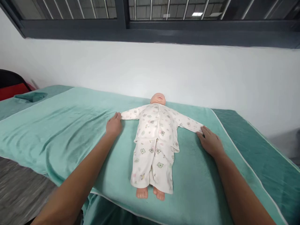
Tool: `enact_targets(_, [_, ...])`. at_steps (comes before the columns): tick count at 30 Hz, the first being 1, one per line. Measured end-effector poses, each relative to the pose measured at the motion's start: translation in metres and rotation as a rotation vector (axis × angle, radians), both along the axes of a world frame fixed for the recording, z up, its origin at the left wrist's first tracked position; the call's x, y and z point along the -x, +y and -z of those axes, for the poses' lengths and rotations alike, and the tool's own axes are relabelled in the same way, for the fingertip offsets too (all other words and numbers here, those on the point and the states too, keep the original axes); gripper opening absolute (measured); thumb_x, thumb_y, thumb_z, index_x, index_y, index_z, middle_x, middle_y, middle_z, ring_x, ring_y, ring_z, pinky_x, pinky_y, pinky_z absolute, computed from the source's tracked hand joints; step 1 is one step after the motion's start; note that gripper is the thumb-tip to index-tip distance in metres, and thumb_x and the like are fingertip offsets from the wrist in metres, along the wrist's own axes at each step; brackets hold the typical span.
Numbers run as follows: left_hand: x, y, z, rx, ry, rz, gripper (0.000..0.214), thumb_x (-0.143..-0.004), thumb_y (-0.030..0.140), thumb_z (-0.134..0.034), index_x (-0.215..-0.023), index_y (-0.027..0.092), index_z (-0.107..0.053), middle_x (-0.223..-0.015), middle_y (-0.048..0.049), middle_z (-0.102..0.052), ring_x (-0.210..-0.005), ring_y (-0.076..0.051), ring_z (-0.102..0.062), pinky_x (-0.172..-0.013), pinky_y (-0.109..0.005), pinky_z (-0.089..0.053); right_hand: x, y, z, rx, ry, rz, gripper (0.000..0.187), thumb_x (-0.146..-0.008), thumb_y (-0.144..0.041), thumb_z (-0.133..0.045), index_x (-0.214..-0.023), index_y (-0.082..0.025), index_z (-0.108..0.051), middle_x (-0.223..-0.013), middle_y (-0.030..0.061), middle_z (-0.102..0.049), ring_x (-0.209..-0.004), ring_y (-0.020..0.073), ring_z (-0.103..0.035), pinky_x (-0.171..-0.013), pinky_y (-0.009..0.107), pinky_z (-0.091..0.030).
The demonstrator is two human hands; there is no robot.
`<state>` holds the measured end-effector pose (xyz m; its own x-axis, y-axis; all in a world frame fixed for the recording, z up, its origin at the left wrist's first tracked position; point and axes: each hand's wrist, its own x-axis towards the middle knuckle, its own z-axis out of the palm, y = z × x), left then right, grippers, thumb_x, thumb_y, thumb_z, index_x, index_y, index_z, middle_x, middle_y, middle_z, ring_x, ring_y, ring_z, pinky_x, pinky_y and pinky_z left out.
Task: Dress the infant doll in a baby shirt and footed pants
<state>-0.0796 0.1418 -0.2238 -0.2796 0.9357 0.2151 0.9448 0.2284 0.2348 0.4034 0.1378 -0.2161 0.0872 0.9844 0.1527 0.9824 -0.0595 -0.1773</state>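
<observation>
A baby doll (158, 98) lies on its back on a green bed cover, head toward the wall and bare feet (142, 192) toward me. It wears a white printed long-sleeved top (154, 122) and matching pants (152, 162). The arms are spread out sideways. At the cuff of the sleeve on the left, my left hand (114, 125) has its fingers closed on the fabric edge. My right hand (211, 141) grips the other sleeve's cuff between thumb and fingers. Inside the sleeves, the doll's hands are hidden.
The light green cover (77, 125) has folds on the left and a white-edged border over a darker green cloth (253, 147). Behind the bed rises a white wall (150, 68) below a dark-framed window with bars. A red and black item (12, 89) stands at the far left.
</observation>
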Motion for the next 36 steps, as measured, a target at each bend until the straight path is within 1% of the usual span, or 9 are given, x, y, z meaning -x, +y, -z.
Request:
enact_targets(8, [0.012,0.002,-0.002,-0.069,0.009,-0.008,0.055,-0.093,0.006,-0.031,-0.147,0.011,-0.042,-0.159,-0.0161,-0.036,-0.134,-0.036,-0.05,-0.105,-0.053,-0.044,0.0,0.007,0.003,-0.082,0.065,0.041,0.052,-0.099,-0.038,-0.035,-0.14,-0.012,-0.053,-0.153,0.0201,-0.044,-0.141,0.034,-0.042,-0.114,0.057,-0.033])
enact_targets(11, [0.004,-0.006,0.0,-0.105,0.012,-0.002,0.056,-0.09,0.004,-0.034,-0.144,0.01,-0.047,-0.159,-0.017,-0.036,-0.142,-0.036,-0.04,-0.11,-0.053,-0.04,0.011,0.002,-0.004,-0.322,0.195,-0.03,0.044,-0.095,-0.033,-0.04,-0.125,-0.01,-0.062,-0.143,0.0233,-0.053,-0.134,0.0339,-0.048,-0.111,0.054,-0.037])
enact_targets(14, [-0.012,-0.019,0.003,-0.228,0.021,0.014,0.057,-0.088,0.003,-0.036,-0.142,0.012,-0.05,-0.159,-0.0171,-0.035,-0.149,-0.035,-0.026,-0.116,-0.057,-0.031,0.042,-0.014,-0.015,-0.536,0.426,-0.185,0.032,-0.094,-0.037,-0.045,-0.106,-0.016,-0.067,-0.117,0.0156,-0.068,-0.113,0.0268,-0.061,-0.1,0.042,-0.047])
enact_targets(17, [-0.032,-0.032,0.004,-0.385,-0.101,0.152,0.049,-0.088,0.009,-0.04,-0.133,0.014,-0.057,-0.146,-0.016,-0.052,-0.14,-0.031,-0.041,-0.114,-0.049,-0.037,0.081,-0.033,-0.024,-0.35,0.624,-0.388,0.025,-0.094,-0.041,-0.05,-0.09,-0.021,-0.065,-0.09,0.0053,-0.069,-0.084,0.0197,-0.063,-0.079,0.032,-0.05])
enact_targets(21, [-0.052,-0.053,0.003,-0.379,-0.391,0.305,0.034,-0.089,0.02,-0.042,-0.113,0.017,-0.066,-0.115,-0.0104,-0.069,-0.107,-0.024,-0.063,-0.095,-0.037,-0.05,0.107,-0.046,-0.027,-0.035,0.63,-0.631,0.036,-0.098,-0.042,-0.046,-0.073,-0.021,-0.06,-0.072,0.0,-0.062,-0.07,0.0158,-0.058,-0.07,0.029,-0.043])
enact_targets(27, [-0.07,-0.112,0.0,-0.275,-0.795,0.319,0.019,-0.089,0.023,-0.048,-0.099,0.019,-0.064,-0.09,-0.0033,-0.068,-0.088,-0.019,-0.064,-0.082,-0.031,-0.049,0.1,-0.06,-0.028,-0.048,0.72,-0.538,0.035,-0.097,-0.041,-0.049,-0.072,-0.02,-0.06,-0.071,0.0001,-0.06,-0.07,0.016,-0.056,-0.069,0.03,-0.041])
enact_targets(32, [-0.079,-0.181,0.007,-0.132,-0.941,0.416,0.013,-0.093,0.024,-0.049,-0.095,0.021,-0.061,-0.093,-0.0028,-0.062,-0.088,-0.017,-0.059,-0.082,-0.031,-0.048,0.13,-0.126,-0.031,-0.137,0.859,-0.777,0.011,-0.094,-0.024,-0.056,-0.084,-0.022,-0.06,-0.086,0.0017,-0.064,-0.082,0.0165,-0.059,-0.076,0.031,-0.046])
enact_targets(34, [-0.081,-0.205,0.01,-0.04,-0.917,0.443,0.016,-0.091,0.018,-0.049,-0.101,0.023,-0.06,-0.104,-0.0037,-0.062,-0.098,-0.018,-0.059,-0.089,-0.033,-0.047,0.145,-0.156,-0.035,-0.153,0.805,-0.856,0.005,-0.092,-0.018,-0.058,-0.091,-0.022,-0.059,-0.092,0.0023,-0.065,-0.09,0.0178,-0.06,-0.083,0.033,-0.046])
enact_targets(36, [-0.084,-0.222,0.011,0.028,-0.856,0.438,0.027,-0.087,0.014,-0.051,-0.11,0.025,-0.057,-0.117,-0.0045,-0.06,-0.111,-0.02,-0.056,-0.097,-0.035,-0.044,0.158,-0.179,-0.039,-0.107,0.67,-0.857,0.012,-0.086,-0.013,-0.062,-0.093,-0.023,-0.058,-0.094,0.0022,-0.065,-0.091,0.0193,-0.059,-0.083,0.036,-0.045])
